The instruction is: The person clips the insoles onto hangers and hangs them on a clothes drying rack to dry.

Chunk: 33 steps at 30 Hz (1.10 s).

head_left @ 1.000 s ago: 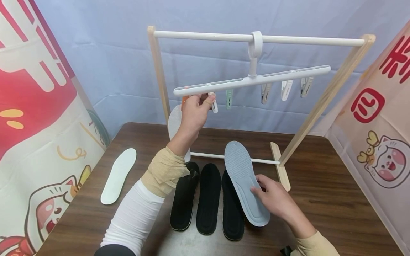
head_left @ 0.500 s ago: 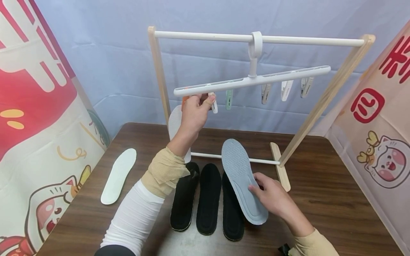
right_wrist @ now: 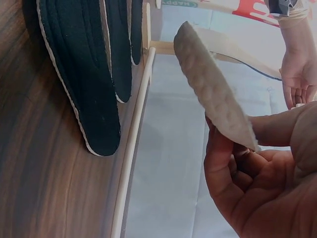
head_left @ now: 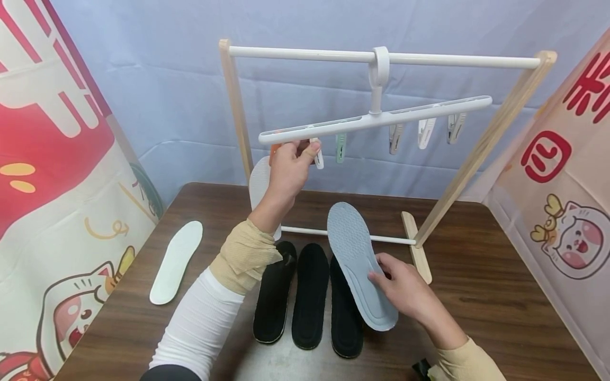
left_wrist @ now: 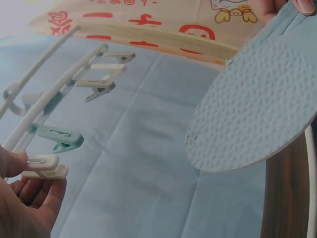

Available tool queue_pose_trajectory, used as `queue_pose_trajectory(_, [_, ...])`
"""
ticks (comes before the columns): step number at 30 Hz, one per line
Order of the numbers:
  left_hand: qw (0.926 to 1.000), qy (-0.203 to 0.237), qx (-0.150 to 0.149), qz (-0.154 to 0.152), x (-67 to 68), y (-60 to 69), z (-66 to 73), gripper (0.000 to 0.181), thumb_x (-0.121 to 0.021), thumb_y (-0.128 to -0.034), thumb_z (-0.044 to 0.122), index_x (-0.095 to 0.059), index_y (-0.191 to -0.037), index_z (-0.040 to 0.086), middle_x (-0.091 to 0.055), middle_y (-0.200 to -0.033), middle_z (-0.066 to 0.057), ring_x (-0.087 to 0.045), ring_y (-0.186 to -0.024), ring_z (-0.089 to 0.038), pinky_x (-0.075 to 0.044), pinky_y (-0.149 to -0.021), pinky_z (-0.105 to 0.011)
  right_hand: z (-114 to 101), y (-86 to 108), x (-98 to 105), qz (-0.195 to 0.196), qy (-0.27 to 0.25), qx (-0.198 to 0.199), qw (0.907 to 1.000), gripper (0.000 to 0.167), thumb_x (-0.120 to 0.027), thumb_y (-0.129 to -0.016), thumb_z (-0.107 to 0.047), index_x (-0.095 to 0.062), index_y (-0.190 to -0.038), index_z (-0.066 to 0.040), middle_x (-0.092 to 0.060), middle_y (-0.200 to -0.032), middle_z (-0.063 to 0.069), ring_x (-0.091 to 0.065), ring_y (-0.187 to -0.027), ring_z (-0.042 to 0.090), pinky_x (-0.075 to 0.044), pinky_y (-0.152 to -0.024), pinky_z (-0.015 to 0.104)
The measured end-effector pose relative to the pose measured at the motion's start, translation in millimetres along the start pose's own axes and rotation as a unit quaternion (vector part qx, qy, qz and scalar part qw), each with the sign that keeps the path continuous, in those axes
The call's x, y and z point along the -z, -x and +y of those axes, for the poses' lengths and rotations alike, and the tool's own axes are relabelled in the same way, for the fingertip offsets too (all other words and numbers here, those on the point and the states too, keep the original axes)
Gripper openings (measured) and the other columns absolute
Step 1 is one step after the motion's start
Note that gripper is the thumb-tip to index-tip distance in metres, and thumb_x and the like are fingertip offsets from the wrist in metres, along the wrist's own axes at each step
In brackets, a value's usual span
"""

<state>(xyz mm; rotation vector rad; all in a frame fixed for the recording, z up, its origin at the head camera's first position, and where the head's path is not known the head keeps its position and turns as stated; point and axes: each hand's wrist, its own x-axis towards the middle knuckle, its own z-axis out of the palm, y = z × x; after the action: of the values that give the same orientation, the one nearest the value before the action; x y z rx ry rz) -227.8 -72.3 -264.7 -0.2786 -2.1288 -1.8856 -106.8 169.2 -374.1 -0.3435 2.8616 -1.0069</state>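
With thumb and fingers, my left hand (head_left: 292, 168) pinches a white clothespin (left_wrist: 43, 162) under the left part of a white clip hanger (head_left: 333, 126). My right hand (head_left: 405, 288) grips a light blue-grey insole (head_left: 355, 259) by its side edge, tilted above the table with its dimpled end up. In the left wrist view, a gap separates that insole's tip from the pinched clothespin. Behind my left hand hangs a pale insole (head_left: 259, 182), partly hidden, below an orange clothespin (head_left: 274, 151). A green clothespin (head_left: 340, 148) dangles just right of my left hand.
Several black insoles (head_left: 311, 296) lie side by side on the brown table (head_left: 476, 296); the held insole partly covers one. A white insole (head_left: 176, 263) lies at the left. The hanger hooks over the rack's top rod (head_left: 305, 54). More clothespins (head_left: 426, 133) hang at right.
My right hand has raised the blue-grey insole slightly and shifted it a little to the left. My left hand stays at the white clothespin.
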Motion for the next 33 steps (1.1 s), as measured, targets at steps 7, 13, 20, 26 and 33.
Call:
queue_pose_trajectory(7, [1.0, 0.003, 0.001, -0.003, 1.0, -0.3, -0.2, 0.033, -0.062, -0.1024, 0.02, -0.063, -0.129, 0.0, -0.068, -0.124, -0.013, -0.063, -0.107, -0.016, -0.052, -0.093, -0.033, -3.0, -1.5, 0.8, -0.001, 0.0, 0.001, 1.0, 0.023, -0.066, -0.099, -0.015, -0.064, -0.121, -0.007, -0.073, -0.113, 0.01, -0.068, -0.092, 0.019, -0.053, -0.073, 0.038])
queue_pose_trajectory(13, [1.0, 0.01, -0.001, -0.003, 0.8, -0.7, -1.0, 0.033, -0.062, -0.1024, 0.019, -0.064, -0.128, -0.001, -0.068, -0.123, -0.014, -0.063, -0.106, -0.016, -0.052, -0.093, -0.032, -5.2, -2.5, 0.9, 0.002, 0.003, 0.004, 1.0, 0.023, -0.066, -0.099, -0.014, -0.064, -0.12, -0.008, -0.073, -0.114, 0.011, -0.068, -0.093, 0.019, -0.053, -0.073, 0.038])
queue_pose_trajectory(20, [0.9999, 0.012, -0.003, -0.004, 0.9, -0.7, -2.0, 0.032, -0.062, -0.1022, 0.019, -0.064, -0.127, -0.001, -0.069, -0.122, -0.014, -0.062, -0.104, -0.014, -0.052, -0.091, -0.031, -8.3, -4.0, 1.2, 0.003, -0.001, 0.011, 0.9999, 0.022, -0.065, -0.099, -0.014, -0.064, -0.12, -0.008, -0.072, -0.114, 0.012, -0.069, -0.094, 0.02, -0.053, -0.074, 0.039])
queue_pose_trajectory(26, [0.9999, 0.011, 0.001, -0.003, 1.0, -1.9, -2.6, 0.032, -0.063, -0.102, 0.019, -0.064, -0.128, 0.0, -0.069, -0.121, -0.013, -0.061, -0.103, -0.014, -0.051, -0.09, -0.03, -10.3, -5.4, 1.4, 0.002, -0.004, 0.01, 0.9999, 0.023, -0.065, -0.099, -0.013, -0.063, -0.121, -0.007, -0.072, -0.114, 0.012, -0.069, -0.094, 0.021, -0.054, -0.073, 0.04])
queue_pose_trajectory(33, [0.9999, 0.015, 0.003, -0.005, 0.0, -3.1, -2.4, 0.032, -0.062, -0.1025, 0.018, -0.063, -0.128, -0.001, -0.068, -0.123, -0.014, -0.061, -0.104, -0.013, -0.051, -0.091, -0.029, -13.3, -6.8, 2.1, 0.0, -0.008, 0.011, 0.9999, 0.023, -0.065, -0.099, -0.014, -0.063, -0.122, -0.007, -0.072, -0.116, 0.013, -0.069, -0.094, 0.021, -0.056, -0.073, 0.04])
